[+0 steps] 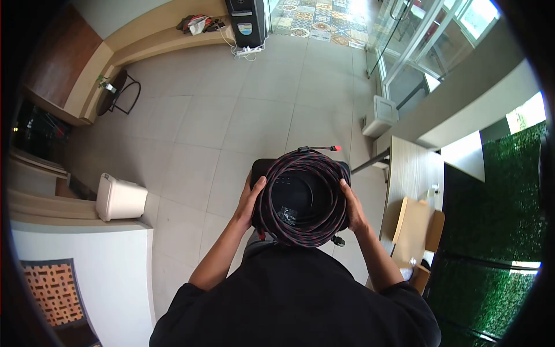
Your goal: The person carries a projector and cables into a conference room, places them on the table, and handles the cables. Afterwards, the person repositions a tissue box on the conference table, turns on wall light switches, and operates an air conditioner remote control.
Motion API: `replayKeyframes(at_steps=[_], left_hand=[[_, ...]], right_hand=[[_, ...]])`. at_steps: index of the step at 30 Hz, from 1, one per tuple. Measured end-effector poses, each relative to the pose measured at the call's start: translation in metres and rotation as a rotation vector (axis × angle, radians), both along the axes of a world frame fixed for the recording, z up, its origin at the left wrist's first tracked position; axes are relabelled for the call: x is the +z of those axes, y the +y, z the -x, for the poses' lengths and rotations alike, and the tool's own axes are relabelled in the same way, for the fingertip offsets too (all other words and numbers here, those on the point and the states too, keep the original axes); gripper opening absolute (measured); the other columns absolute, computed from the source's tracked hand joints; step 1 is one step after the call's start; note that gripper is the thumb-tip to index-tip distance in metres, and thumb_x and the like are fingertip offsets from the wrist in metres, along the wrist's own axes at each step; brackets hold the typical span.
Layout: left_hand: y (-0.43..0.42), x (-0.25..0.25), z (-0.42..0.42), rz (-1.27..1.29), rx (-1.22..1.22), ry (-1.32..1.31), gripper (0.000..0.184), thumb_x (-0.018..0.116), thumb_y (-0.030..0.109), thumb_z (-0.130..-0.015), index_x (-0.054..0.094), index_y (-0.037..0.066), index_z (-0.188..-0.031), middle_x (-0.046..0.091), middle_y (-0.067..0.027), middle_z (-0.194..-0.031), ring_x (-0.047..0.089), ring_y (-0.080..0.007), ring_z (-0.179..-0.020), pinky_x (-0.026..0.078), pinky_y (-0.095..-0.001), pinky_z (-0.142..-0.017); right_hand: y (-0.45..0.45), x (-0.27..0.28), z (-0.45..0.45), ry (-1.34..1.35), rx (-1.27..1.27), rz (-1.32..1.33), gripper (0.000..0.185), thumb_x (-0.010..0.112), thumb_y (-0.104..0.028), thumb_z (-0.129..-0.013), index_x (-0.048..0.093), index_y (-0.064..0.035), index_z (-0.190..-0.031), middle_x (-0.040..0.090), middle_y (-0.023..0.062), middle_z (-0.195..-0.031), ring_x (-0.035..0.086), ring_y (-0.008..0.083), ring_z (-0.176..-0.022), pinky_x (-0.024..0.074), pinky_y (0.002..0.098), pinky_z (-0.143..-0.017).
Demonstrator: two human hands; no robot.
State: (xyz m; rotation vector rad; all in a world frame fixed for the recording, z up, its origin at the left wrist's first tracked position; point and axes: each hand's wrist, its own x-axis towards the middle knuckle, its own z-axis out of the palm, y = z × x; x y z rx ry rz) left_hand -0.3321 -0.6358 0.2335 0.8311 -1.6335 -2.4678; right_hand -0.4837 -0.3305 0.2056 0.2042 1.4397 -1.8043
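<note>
A coil of dark braided cable (269,214), flecked with red, lies on a black rectangular box-like device (298,188) in front of my body. One cable end with a red-capped connector (335,148) sticks out at the far right of the coil. Another black plug (338,241) hangs at the near right. Inside the ring rests a small clear plastic packet (287,216). My left hand (250,202) is closed on the left side of the device, thumb against the coil. On the opposite side, my right hand (354,205) grips likewise. The fingers underneath are hidden.
To the right stands a light wooden table (410,168) with a cardboard-coloured board (413,222). White bins stand at left (122,198) and right (381,115). A dark stool (118,95) and black water dispenser (245,23) are farther off, across the tiled floor (231,121).
</note>
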Motion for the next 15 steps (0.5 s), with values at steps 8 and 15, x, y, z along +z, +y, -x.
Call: replayKeyframes(at_steps=[8, 15], left_hand=[[-0.132, -0.009, 0.193, -0.027, -0.026, 0.024, 0.101, 0.073, 0.062, -0.105, 0.031, 0.003, -0.175, 0.050, -0.0196, -0.166, 0.052, -0.0305, -0.153, 0.043, -0.0427, -0.128], [-0.221, 0.025, 0.378, -0.021, -0.146, -0.072, 0.098, 0.072, 0.062, -0.106, 0.032, 0.004, -0.174, 0.052, -0.0194, -0.163, 0.055, -0.0294, -0.150, 0.046, -0.0425, -0.126]], right_hand=[[-0.131, 0.005, 0.181, 0.027, -0.003, 0.061, 0.092, 0.063, -0.065, -0.111, 0.046, 0.0070, -0.167, 0.058, 0.0219, -0.165, 0.057, 0.0292, -0.151, 0.0462, 0.0410, -0.125], [-0.209, 0.017, 0.326, -0.002, -0.125, -0.019, 0.087, 0.058, -0.064, -0.113, 0.051, 0.0072, -0.164, 0.062, 0.0209, -0.161, 0.059, 0.0283, -0.148, 0.0454, 0.0398, -0.126]])
